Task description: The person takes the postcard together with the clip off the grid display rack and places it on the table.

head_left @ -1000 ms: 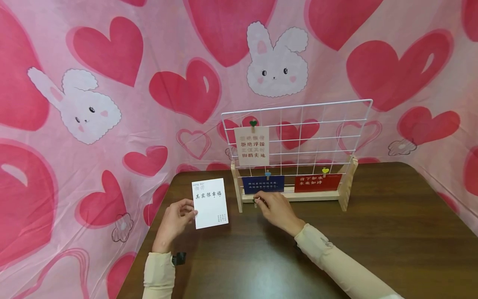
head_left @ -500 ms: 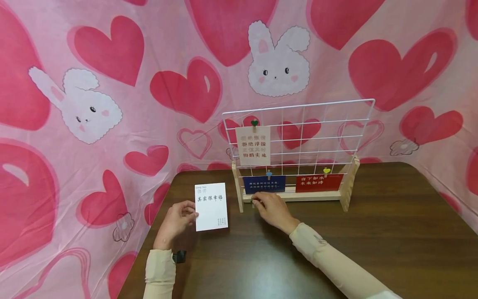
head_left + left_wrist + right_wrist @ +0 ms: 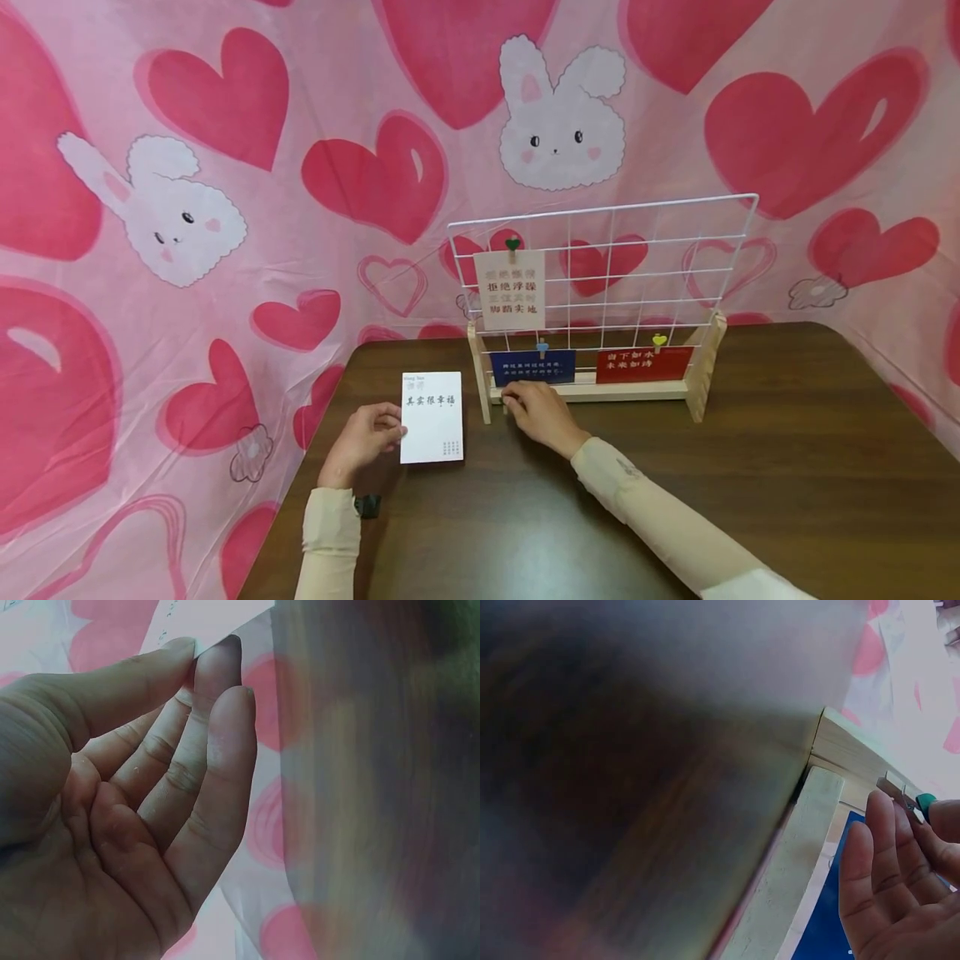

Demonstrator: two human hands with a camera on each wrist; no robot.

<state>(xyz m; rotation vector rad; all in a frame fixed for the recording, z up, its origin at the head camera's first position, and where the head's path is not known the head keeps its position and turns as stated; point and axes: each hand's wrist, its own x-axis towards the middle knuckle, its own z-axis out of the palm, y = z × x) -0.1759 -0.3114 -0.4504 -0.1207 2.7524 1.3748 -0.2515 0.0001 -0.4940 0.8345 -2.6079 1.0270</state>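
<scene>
Lowered toward the table, the white card (image 3: 432, 417) stays pinched in the left hand (image 3: 365, 439) while the right hand (image 3: 536, 412) pinches a small wooden clip (image 3: 904, 799), best gripped squarely.

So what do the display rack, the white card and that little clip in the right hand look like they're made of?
Rack: thin white-coated wire grid, probably metal, in a pale unfinished wooden base with visible grain. White card, pinched by the left hand: stiff matte paper or cardstock that holds flat. Clip, pinched by the right hand: a small light wooden peg with a green top, possibly painted.
</scene>
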